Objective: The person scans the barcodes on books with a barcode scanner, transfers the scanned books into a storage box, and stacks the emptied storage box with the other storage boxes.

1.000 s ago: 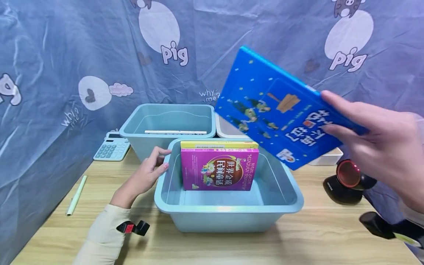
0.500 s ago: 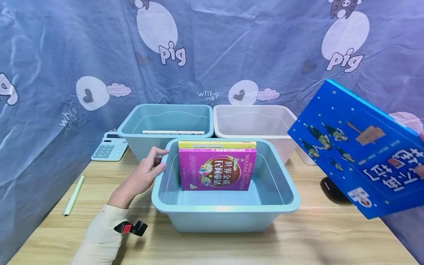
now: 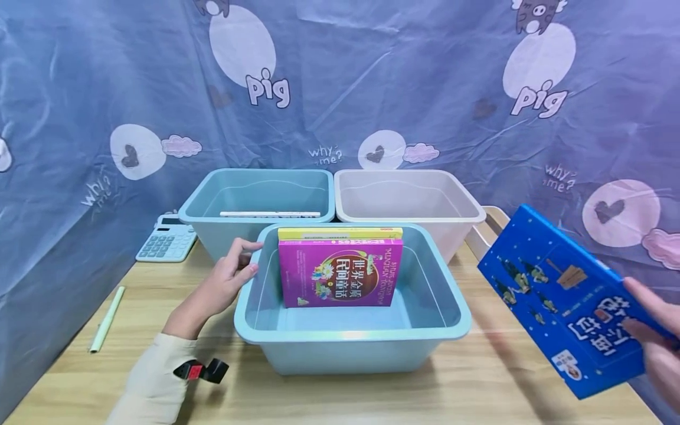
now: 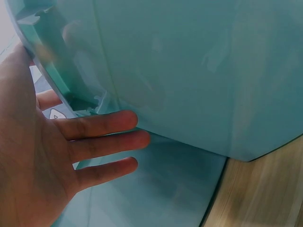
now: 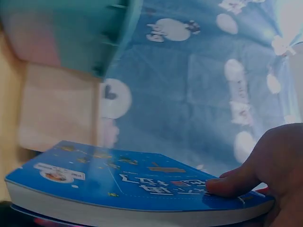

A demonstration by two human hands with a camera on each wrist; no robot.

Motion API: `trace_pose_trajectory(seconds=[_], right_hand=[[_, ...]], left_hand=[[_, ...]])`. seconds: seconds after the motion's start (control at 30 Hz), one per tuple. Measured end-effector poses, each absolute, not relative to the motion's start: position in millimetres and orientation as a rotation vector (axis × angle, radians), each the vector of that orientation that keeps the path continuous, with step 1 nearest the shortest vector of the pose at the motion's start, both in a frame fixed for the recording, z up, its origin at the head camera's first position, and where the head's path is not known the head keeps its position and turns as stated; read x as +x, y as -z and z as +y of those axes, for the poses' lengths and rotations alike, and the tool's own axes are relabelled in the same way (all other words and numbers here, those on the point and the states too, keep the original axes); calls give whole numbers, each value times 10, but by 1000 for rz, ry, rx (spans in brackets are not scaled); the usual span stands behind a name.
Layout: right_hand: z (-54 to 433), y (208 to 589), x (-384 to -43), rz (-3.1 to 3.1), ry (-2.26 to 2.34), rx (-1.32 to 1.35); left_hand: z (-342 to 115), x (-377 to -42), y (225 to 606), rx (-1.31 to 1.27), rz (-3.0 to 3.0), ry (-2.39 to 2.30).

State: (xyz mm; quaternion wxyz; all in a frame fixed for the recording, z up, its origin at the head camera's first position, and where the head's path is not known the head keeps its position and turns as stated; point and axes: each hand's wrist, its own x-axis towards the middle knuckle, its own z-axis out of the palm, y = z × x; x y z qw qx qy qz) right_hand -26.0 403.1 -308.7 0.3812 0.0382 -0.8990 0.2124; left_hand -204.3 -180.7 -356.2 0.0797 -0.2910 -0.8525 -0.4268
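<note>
In the head view, my right hand point(image 3: 656, 348) holds a blue book point(image 3: 563, 307) by its end, thumb on the cover, tilted beside the bin. The right wrist view shows the book's cover and page edges point(image 5: 142, 213) close up. My left hand point(image 3: 225, 280) touches the left rim of the front light-blue bin point(image 3: 350, 354); in the left wrist view, three straight fingers point(image 4: 109, 144) lie under the rim along the outside wall. Inside that bin, a purple book point(image 3: 334, 274) stands on edge before a yellow book point(image 3: 340, 233).
Behind stand a second blue bin point(image 3: 207, 230) with a white book edge point(image 3: 270, 214) in it and a pale pink bin point(image 3: 451, 224). A small white box point(image 3: 478, 242) is at right. A calculator point(image 3: 167, 239) and a green pen point(image 3: 108, 319) lie at left.
My right hand has carried the blue book away from over the bin's right side, first to the right and then lower. The left hand stays at the rim. The view has shifted slightly.
</note>
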Motion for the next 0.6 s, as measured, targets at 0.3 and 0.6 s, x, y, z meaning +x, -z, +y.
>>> trace_pose_trajectory(seconds=[0.3, 0.6], right_hand=[[3635, 3231, -408, -2276, -433, -115], [3691, 3363, -545, -2388, -263, -203]], left_hand=[[-1851, -2017, 3539, -870, -2565, 1266], [-1836, -2060, 3578, -873, -2562, 1246]])
